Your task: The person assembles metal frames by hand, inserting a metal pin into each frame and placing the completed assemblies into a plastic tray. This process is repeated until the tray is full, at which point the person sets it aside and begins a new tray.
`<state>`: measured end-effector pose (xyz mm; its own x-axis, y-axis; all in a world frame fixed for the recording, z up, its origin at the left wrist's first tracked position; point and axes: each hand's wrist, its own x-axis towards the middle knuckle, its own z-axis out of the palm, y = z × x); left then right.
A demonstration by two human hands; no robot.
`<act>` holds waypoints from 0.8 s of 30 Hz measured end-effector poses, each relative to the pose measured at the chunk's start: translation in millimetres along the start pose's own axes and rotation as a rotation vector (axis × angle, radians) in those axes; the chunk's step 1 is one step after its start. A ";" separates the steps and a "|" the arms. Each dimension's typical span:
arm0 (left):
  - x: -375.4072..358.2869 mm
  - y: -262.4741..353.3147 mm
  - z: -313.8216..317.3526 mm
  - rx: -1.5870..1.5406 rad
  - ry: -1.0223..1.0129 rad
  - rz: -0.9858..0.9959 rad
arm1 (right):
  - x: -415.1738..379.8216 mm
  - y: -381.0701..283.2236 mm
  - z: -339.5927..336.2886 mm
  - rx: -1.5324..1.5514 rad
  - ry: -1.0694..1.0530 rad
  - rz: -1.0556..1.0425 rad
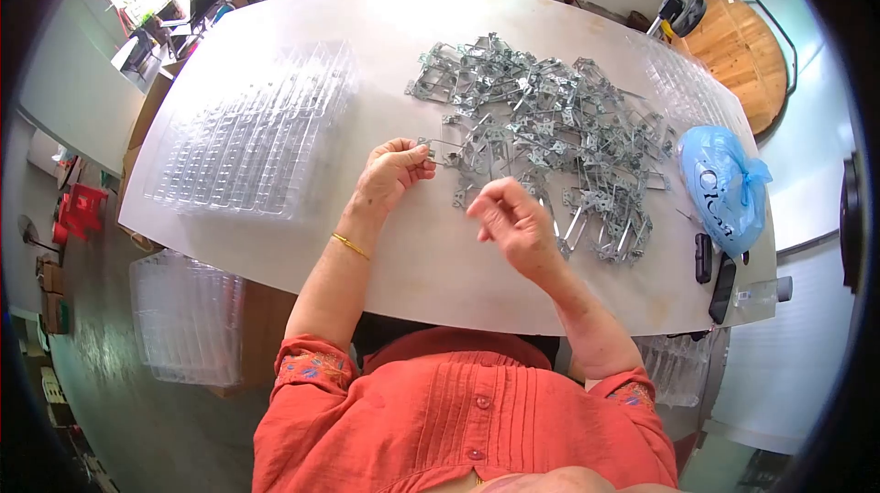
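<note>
My left hand [396,170] pinches one end of a thin metal bracket [442,143] at the left edge of a large pile of metal brackets [559,117]. The bracket's far end reaches toward the pile. To the right, my right hand [513,220] is raised in front of the pile's lower left part. Its fingers are curled together, and what they hold, if anything, is hidden. Clear plastic trays [252,131] lie stacked on the white table [394,26], left of my hands.
More clear trays [683,81] lie at the table's back right. A blue plastic bag [724,186], a black phone [723,290], a small black object [703,257] and a clear bottle [761,292] are at the right edge. Trays [188,314] also stand below the left edge.
</note>
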<state>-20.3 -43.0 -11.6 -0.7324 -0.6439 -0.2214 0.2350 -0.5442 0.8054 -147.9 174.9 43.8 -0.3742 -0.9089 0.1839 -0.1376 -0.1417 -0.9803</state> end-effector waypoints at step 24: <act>-11.7 -2.1 18.8 0.168 -0.219 0.021 | 21.7 23.1 -25.6 -0.057 0.205 -0.026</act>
<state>-24.2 -24.3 -0.3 -0.8536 -0.5125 -0.0937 0.1562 -0.4233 0.8924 -182.7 161.9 27.0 -0.5477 -0.8056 0.2258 -0.1993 -0.1365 -0.9704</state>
